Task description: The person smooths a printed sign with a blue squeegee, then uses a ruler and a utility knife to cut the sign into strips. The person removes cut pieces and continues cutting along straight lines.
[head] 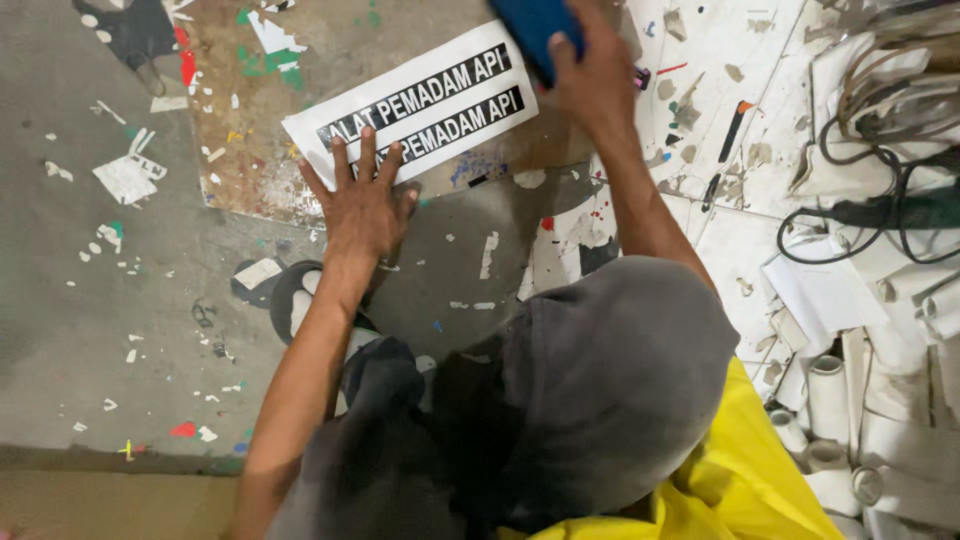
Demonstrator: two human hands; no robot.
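The left hand lies flat with its fingers spread wide, pressing down the lower edge of a white sticker sheet with two black printed strips; it grips nothing. The sheet lies slanted on a paint-spattered board on the floor, at about eleven o'clock from the person's grey-covered knee. At one o'clock from the left hand, the right hand has its fingers closed around a blue squeegee block set on the sheet's upper right end. Rolled white paper tubes lie at four o'clock.
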